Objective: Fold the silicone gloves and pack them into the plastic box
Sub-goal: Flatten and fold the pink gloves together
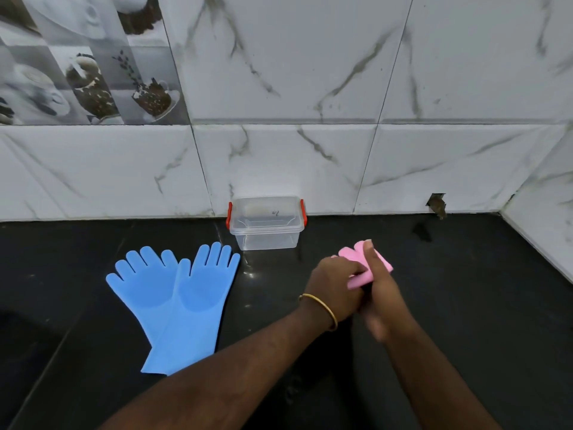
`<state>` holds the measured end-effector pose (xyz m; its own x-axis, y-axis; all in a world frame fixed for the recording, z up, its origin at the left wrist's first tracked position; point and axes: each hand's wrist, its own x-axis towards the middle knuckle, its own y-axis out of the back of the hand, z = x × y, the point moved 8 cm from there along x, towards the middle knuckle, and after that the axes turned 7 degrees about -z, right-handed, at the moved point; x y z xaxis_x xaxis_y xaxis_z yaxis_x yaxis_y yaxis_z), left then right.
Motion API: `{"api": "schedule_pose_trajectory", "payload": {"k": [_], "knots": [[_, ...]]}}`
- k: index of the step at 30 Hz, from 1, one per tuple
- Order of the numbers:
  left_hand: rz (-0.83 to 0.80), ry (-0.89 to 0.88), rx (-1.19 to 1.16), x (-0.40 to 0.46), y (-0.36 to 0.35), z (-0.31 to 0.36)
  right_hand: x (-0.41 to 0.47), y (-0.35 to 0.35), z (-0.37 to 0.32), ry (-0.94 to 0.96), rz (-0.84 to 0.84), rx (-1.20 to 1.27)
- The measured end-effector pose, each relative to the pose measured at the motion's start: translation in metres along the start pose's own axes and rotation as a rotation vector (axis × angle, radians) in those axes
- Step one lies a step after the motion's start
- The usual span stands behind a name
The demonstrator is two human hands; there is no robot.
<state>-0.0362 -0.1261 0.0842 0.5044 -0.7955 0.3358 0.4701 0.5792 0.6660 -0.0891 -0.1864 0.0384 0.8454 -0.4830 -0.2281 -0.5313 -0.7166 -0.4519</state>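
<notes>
Pink silicone gloves (366,264), folded into a bundle, held over black countertop (465,305), right of the lidded clear plastic box with red latches (266,223)

Step judged: finishing the pink fold; next needs the box lid off, bundle in without springing open. Left hand (333,282) and right hand (379,293) close together, both curled and clamped on the bundle. Pair of flat blue silicone gloves (173,299) overlapping, left of the box, unfolded, untouched

Black counter (434,305) carried two blue gloves (173,302) lying flat, left; clear plastic box (266,225) stood far, against the wall.
</notes>
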Motion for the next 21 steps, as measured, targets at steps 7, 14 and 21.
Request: {"api": "schedule_pose_trajectory", "payload": {"k": [7, 14, 21], "knots": [[0.075, 0.091, -0.239, -0.037, 0.020, -0.016, -0.022, 0.012, -0.004, 0.015, 0.247, 0.224], [-0.274, 1.151, -1.275, -0.102, -0.039, -0.065, -0.038, -0.001, 0.016, -0.002, 0.256, 0.274], [0.000, 1.052, -1.374, -0.088, -0.029, -0.076, -0.045, 0.001, 0.025, -0.037, 0.218, 0.310]]}}
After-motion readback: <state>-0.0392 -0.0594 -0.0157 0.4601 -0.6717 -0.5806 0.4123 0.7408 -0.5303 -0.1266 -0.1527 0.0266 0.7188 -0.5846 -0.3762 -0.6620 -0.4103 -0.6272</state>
